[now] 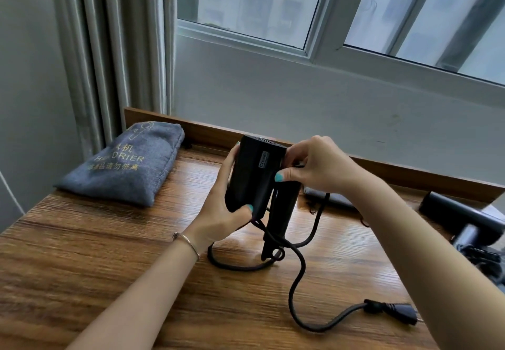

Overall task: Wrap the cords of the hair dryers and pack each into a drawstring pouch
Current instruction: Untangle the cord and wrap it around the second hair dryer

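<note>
Plug (393, 310) — black, lying flat on the wooden surface (109, 267) at the near right, close beside the right forearm.

Cord (296, 281) — black, running from the plug in a loose S-curve up to the dryer, with a second loop resting on the surface under the handle.

Left hand (218, 207) — its grip is wrapped round the lower end of the dryer body, thumb on the front face, fingers behind. A thin bracelet (188, 243) sits on the wrist.

Hair dryer (254, 174) — black, held upright above the middle of the surface, handle folded down against the body, brand label on the side.

Right hand (314, 166) — its grip is pinched on the cord at the dryer's upper right side, thumb pressing against the body.

Second hair dryer (461, 221) — dark, lying at the far right edge, partly cut off.

Pouch (123, 166) — blue-grey fabric with gold lettering, filled, lying at the far left near the curtain (114, 49).

Window (328, 21) — behind the surface.
</note>
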Demonstrator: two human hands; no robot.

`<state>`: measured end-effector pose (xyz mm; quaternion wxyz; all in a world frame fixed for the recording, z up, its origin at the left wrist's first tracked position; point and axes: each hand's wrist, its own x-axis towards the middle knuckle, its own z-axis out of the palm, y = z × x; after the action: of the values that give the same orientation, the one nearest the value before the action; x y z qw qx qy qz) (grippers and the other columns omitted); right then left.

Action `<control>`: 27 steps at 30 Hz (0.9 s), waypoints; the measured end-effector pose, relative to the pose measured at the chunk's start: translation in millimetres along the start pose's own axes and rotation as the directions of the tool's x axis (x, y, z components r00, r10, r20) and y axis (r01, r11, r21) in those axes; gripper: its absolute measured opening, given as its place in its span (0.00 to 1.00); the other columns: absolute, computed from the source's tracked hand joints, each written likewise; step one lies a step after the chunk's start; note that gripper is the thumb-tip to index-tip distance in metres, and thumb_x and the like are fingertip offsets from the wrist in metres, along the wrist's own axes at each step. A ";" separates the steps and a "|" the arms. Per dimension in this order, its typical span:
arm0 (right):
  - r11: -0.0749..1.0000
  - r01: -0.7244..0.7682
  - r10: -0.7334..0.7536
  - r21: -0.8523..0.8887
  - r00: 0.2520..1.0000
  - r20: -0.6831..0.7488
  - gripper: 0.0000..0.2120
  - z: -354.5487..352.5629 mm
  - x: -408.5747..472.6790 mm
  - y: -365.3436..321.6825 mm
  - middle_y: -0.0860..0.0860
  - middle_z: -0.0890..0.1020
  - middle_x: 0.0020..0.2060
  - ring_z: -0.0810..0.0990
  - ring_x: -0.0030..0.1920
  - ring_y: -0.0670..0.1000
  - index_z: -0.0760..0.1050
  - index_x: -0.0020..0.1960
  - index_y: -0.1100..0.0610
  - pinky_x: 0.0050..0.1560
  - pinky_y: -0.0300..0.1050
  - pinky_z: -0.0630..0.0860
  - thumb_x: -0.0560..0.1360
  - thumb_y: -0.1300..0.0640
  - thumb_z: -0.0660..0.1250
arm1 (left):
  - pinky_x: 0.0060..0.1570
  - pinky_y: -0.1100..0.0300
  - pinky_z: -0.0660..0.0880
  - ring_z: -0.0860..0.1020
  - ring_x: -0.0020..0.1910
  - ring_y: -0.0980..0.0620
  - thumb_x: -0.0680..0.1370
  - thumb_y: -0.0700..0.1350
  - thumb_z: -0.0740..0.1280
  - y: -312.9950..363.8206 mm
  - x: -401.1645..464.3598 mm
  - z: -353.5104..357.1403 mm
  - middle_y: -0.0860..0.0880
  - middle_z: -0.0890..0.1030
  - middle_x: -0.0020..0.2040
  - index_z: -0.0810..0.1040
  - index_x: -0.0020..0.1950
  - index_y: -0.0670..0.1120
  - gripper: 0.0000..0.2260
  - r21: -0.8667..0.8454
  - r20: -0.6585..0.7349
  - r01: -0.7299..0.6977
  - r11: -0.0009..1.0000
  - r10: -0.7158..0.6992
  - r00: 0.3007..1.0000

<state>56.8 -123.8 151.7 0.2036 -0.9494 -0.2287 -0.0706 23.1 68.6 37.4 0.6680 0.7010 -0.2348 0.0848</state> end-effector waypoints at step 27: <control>0.744 -0.203 0.092 0.637 0.975 0.203 0.14 1.6 -20.6 14.1 0.54 0.72 0.33 0.68 0.28 0.45 0.75 0.45 0.61 0.26 0.35 0.67 0.69 0.52 0.71 | 0.52 0.71 0.75 0.72 0.63 0.65 0.67 0.41 0.80 -3.1 8.3 -3.0 0.60 0.72 0.66 0.56 0.76 0.62 0.47 0.005 -0.076 0.089 0.996 -0.088 0.993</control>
<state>45.1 -143.0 140.6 0.5084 -0.8358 -0.1783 0.1056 32.3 69.7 38.4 0.6766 0.7098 -0.1777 0.0826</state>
